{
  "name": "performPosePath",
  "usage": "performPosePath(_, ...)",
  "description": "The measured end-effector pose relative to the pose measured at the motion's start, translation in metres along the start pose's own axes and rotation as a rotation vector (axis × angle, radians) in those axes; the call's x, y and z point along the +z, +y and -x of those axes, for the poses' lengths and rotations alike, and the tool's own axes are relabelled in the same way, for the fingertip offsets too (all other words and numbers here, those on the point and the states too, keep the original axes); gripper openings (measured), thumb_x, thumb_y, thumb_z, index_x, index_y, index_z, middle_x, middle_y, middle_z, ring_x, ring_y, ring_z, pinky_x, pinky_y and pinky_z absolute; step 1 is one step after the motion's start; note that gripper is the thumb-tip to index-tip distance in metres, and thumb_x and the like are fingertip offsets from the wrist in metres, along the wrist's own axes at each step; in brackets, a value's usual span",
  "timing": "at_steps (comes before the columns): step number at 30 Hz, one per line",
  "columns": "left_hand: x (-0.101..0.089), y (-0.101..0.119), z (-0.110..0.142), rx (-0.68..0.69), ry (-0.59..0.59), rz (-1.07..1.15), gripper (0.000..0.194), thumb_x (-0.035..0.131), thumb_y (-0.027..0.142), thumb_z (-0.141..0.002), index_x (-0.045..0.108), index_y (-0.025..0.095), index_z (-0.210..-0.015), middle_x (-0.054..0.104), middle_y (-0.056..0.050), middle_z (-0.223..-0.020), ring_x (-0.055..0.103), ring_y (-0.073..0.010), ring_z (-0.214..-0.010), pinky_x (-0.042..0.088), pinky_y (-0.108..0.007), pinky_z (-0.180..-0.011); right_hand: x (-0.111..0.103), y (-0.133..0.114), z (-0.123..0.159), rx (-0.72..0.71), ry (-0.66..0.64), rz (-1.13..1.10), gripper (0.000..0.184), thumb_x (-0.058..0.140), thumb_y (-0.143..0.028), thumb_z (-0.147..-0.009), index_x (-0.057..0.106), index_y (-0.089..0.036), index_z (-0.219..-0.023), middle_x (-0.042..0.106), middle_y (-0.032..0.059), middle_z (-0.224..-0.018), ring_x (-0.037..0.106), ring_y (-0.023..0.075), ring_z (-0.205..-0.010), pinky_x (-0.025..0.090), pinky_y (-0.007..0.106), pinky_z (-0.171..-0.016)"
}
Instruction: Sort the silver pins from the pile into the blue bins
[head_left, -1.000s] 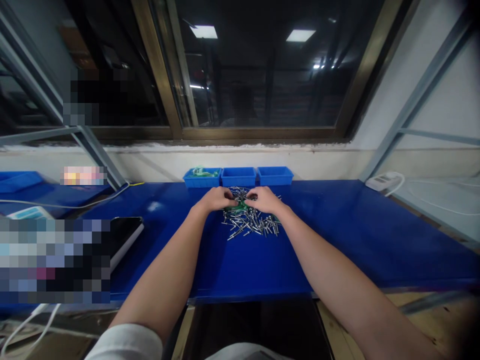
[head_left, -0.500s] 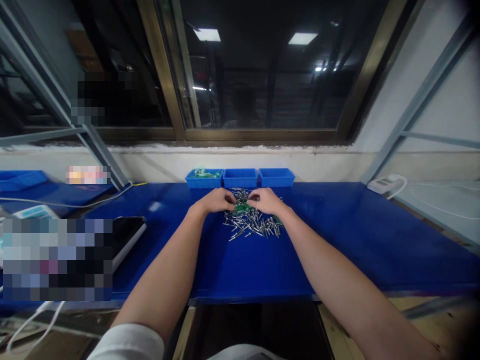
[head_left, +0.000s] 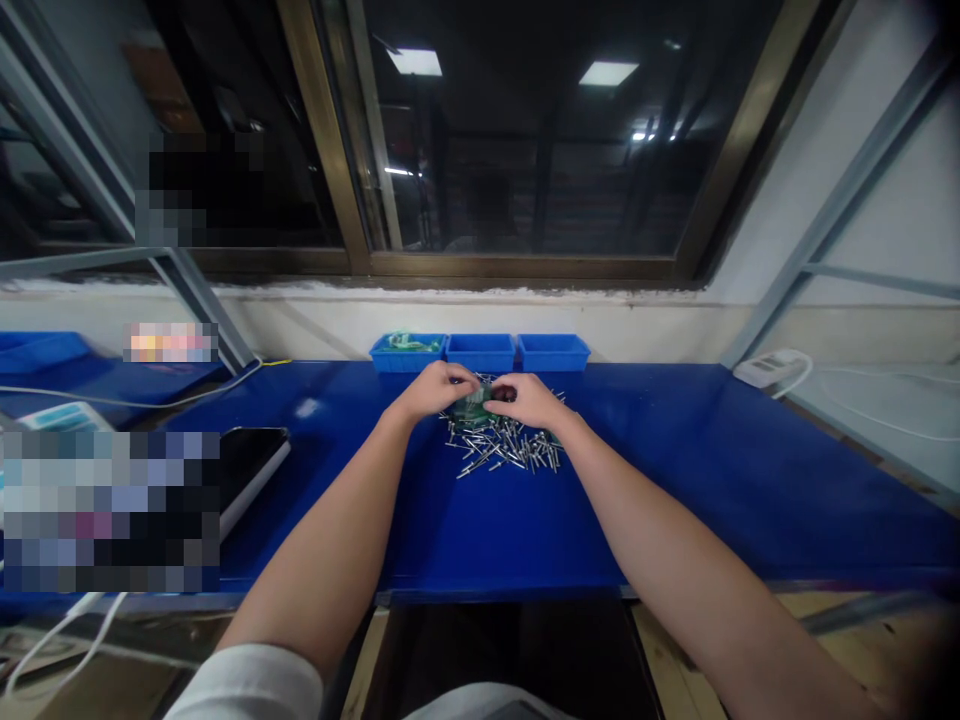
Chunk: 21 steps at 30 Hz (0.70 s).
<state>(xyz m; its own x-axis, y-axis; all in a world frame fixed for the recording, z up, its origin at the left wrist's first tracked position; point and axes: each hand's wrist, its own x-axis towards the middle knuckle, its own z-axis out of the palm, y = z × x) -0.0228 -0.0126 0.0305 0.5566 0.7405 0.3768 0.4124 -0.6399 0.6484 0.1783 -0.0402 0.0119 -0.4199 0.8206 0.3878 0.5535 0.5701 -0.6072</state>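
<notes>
Over the rivets (head_left: 508, 447), green bag (head_left: 471, 403) now higher, fast in left hand (head_left: 433, 391) (right hand (head_left: 531, 401): grip unclear)

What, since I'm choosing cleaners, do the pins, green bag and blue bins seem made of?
Rivet-like pins: probably metal, shiny silver, judging by bright glints. Green bag: likely thin plastic film, since it looks see-through. Blue bins: probably moulded plastic, smooth, from their even colour.

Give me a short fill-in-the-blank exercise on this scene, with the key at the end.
1. Beyond the hands stands a row of ____ blue bins.
2. Green material lies in the ____ bin of that row.
3. Between the left hand and right hand, the thin plastic is ____.
4. The metal pins lie on a ____ tabletop.

Missing words: three; leftmost; green; blue
</notes>
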Motion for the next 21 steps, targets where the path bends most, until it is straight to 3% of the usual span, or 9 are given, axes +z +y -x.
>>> performPosePath(3,0.006,0.004,-0.002,-0.050,0.053,0.081,0.023,0.054,0.032,-0.072,0.069,0.015,-0.074,0.068,-0.003,-0.079,0.059,-0.0169,-0.077,0.044,-0.027,-0.073,0.000,0.003,-0.003,0.071,-0.002,-0.050,0.030,0.058,-0.043,-0.071,0.063,-0.014,-0.072,0.052,-0.0028,-0.051,0.044,0.0080,-0.047,0.032,0.022,-0.048)
performPosePath(5,0.011,0.006,-0.004,-0.084,0.107,0.169,0.028,0.056,0.038,-0.072,0.068,0.014,-0.079,0.068,-0.004,-0.082,0.059,-0.0177,-0.079,0.043,-0.027,-0.074,0.000,0.005,-0.005,0.129,0.012,-0.154,0.031,0.057,-0.044,-0.072,0.063,-0.013,-0.071,0.052,-0.0022,-0.049,0.044,0.0077,-0.043,0.032,0.022,-0.046)
performPosePath(11,0.013,-0.001,-0.009,-0.159,0.284,0.548,0.045,0.049,0.045,-0.076,0.059,0.014,-0.106,0.062,-0.009,-0.103,0.057,-0.0199,-0.089,0.043,-0.027,-0.070,-0.001,0.007,-0.008,0.219,0.211,-0.430,0.032,0.060,-0.030,-0.069,0.066,-0.014,-0.096,0.067,0.0067,-0.073,0.055,0.0116,-0.046,0.039,0.023,-0.042)
performPosePath(16,0.013,-0.010,-0.011,-0.197,0.296,0.703,0.038,0.048,0.033,-0.071,0.059,0.013,-0.101,0.062,-0.009,-0.099,0.058,-0.0189,-0.083,0.044,-0.027,-0.067,-0.004,0.004,-0.008,0.187,0.264,-0.434,0.034,0.058,-0.020,-0.065,0.068,-0.013,-0.096,0.068,0.0071,-0.078,0.050,0.0087,-0.040,0.042,0.024,-0.042)
performPosePath(21,0.017,-0.010,-0.011,-0.148,0.303,0.521,0.045,0.048,0.009,-0.056,0.060,0.014,-0.099,0.062,-0.007,-0.098,0.057,-0.0180,-0.084,0.045,-0.027,-0.069,-0.002,0.008,-0.009,0.165,0.291,-0.468,0.032,0.063,-0.028,-0.063,0.068,-0.013,-0.091,0.067,0.0064,-0.072,0.052,0.0109,-0.045,0.039,0.023,-0.041)
